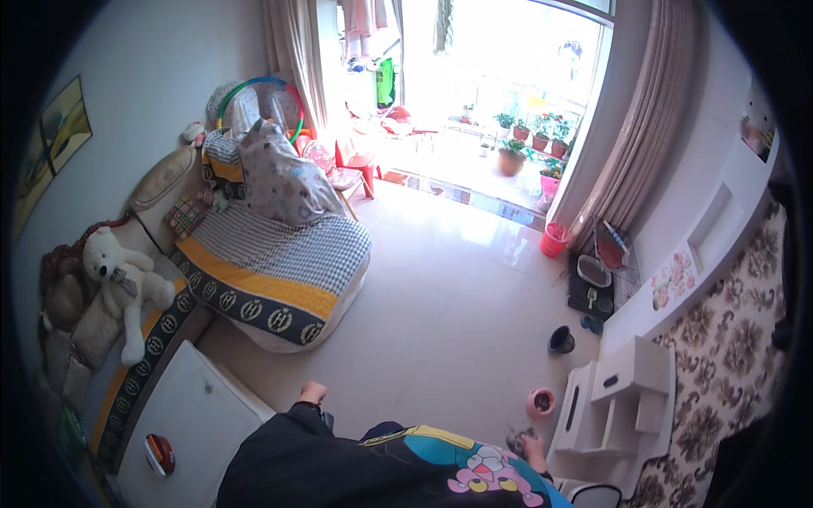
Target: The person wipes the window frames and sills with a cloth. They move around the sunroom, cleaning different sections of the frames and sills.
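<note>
My left hand point(313, 392) hangs over the tiled floor beside the white table point(190, 406), its fingers curled and nothing visible in it. Low at the right, my right hand point(535, 448) is at a grey, furry-looking thing point(519, 438); whether the fingers grip it cannot be told. Just above that thing stands a pink bowl point(540, 404) with dark contents. A dark bin point(561, 340) is on the floor farther up, near the wall.
A covered sofa point(279, 267) with a white teddy bear point(120, 273) lines the left. White cabinet point(622, 406) at right. A red bucket point(554, 239), wire cage point(625, 273) and litter tray point(594, 271) stand by the curtain. Potted plants point(512, 159) sit beyond the doorway.
</note>
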A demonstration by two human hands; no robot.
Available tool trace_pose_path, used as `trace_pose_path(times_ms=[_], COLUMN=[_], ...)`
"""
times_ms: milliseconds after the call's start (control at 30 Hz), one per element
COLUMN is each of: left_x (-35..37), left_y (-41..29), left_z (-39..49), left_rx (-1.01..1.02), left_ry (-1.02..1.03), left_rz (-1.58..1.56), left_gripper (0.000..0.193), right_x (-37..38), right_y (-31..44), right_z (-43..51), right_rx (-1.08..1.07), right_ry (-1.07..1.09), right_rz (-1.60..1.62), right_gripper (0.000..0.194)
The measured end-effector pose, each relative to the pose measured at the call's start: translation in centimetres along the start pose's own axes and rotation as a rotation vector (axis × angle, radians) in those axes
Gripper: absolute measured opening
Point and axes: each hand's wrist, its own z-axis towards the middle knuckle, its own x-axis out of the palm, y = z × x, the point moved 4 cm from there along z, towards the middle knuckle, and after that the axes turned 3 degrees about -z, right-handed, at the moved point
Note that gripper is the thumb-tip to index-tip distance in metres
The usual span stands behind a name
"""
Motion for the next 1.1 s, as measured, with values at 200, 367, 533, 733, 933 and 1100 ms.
trace_pose_path(times_ms=[200,367,533,733,933,1100], left_x=[2.6,3.6,3.5,4.2,5.1,5.2], left_y=[-13.5,-32.5,-55.2,-77.6,-89.4,-101.1], left_z=[7.9,14.3,20.2,26.9,28.0,32.4], left_rx=[-0.021,-0.003,0.166,0.392,0.351,0.165], left_ry=[-0.019,0.033,0.054,-0.159,-0.237,-0.116], left_rz=[-0.13,-0.201,-0.101,0.13,0.477,0.303], left_gripper=[0.019,0.019,0.025,0.024,0.019,0.03], right_x=[4.2,5.6,5.2,6.0,10.7,15.6], right_y=[13.7,13.9,17.9,30.8,50.5,69.4], right_z=[20.7,32.3,40.9,53.2,73.6,89.5], right_rx=[-0.179,0.096,0.237,0.389,0.176,-0.166], right_ry=[0.049,-0.011,0.07,0.029,0.129,0.13], right_rz=[-0.067,-0.218,-0.205,-0.044,-0.218,-0.246], right_gripper=[0.045,0.04,0.045,0.04,0.043,0.049])
